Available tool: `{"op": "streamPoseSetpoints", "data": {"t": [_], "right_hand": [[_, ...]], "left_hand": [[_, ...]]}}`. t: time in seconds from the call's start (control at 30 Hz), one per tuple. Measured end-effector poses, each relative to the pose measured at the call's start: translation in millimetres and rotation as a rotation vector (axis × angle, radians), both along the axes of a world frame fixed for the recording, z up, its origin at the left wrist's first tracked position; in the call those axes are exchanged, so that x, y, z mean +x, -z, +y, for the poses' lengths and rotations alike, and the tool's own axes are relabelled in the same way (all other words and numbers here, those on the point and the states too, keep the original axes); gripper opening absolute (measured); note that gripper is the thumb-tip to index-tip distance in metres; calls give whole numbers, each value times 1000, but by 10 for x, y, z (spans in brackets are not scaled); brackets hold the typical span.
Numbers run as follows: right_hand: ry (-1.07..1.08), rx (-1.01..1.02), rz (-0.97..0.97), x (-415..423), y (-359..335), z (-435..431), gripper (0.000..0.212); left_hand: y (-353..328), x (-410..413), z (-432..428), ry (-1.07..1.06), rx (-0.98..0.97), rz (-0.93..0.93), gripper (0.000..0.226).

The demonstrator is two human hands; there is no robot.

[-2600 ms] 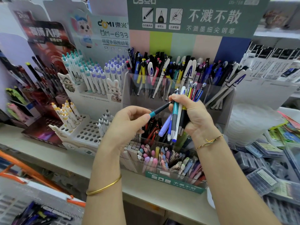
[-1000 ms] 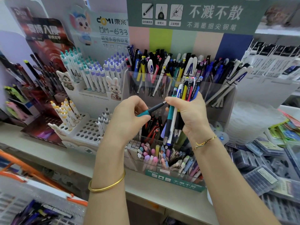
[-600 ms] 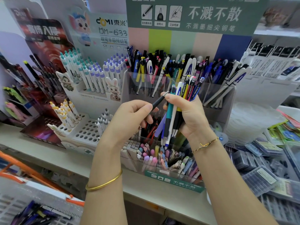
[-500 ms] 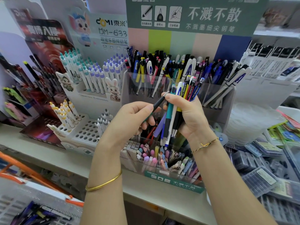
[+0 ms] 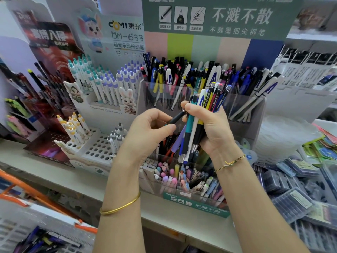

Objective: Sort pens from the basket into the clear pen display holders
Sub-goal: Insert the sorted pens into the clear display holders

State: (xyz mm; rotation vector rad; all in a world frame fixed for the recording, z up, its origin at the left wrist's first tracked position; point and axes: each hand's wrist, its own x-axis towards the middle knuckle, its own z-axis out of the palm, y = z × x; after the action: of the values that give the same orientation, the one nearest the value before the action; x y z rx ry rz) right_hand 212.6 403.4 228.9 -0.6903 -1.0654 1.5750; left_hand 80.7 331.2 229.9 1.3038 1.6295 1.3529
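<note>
While I stand at the shelf, both my hands are held up in front of the clear pen display holder.

- Left hand: thumb and fingertips pinch one black pen. It slants up to the right, its upper end at my right thumb.
- Right hand: fingers curled round a bundle of pens, held upright with the clips up. Teal, white, yellow, black and blue barrels show.
- Clear pen display holder: stands mid-shelf, near the front edge. The tall back tier is crowded with mixed pens; the low front tier holds pastel ones. A green label strip runs along its front.
- Basket: below the shelf's front edge, at the lower left. It is white mesh with an orange handle, and dark pens lie inside.
- White display stand: on the shelf just left of the holder. Its base is full of holes, with rows of white pens capped in teal and purple.
- Gold bangle: on my left wrist.
- Thin bracelet: on my right wrist.
- Flat clear boxes: piled toward the shelf's right end.
</note>
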Motion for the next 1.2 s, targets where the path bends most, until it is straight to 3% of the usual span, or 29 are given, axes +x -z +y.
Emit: {"op": "streamPoseSetpoints", "data": {"t": [0.17, 0.3, 0.53, 0.63, 0.8, 0.93, 1.07, 1.13, 1.2], "right_hand": [[-15, -37, -2, 5, -20, -11, 25], [-3, 3, -33, 9, -13, -19, 34], [-22, 32, -46, 59, -11, 14, 26], [-11, 51, -74, 79, -17, 34, 33], [98, 93, -126, 59, 9, 54, 40], [206, 68, -137, -7, 40, 35, 52], [261, 34, -135, -26, 102, 53, 43], [271, 29, -138, -13, 108, 79, 41], [276, 24, -138, -8, 106, 96, 40]], "left_hand": [[-10, 42, 7, -10, -2, -34, 8], [-7, 40, 10, -40, 9, -48, 13], [-5, 24, -3, -38, -12, -76, 15], [-6, 12, -4, -20, -20, -107, 17], [11, 29, -9, 21, -22, -131, 18], [44, 54, 10, -23, 29, -32, 18], [2, 58, -4, 23, -55, -92, 7], [15, 25, -10, 56, -120, -61, 21], [38, 14, -9, 57, -99, -16, 18]]}}
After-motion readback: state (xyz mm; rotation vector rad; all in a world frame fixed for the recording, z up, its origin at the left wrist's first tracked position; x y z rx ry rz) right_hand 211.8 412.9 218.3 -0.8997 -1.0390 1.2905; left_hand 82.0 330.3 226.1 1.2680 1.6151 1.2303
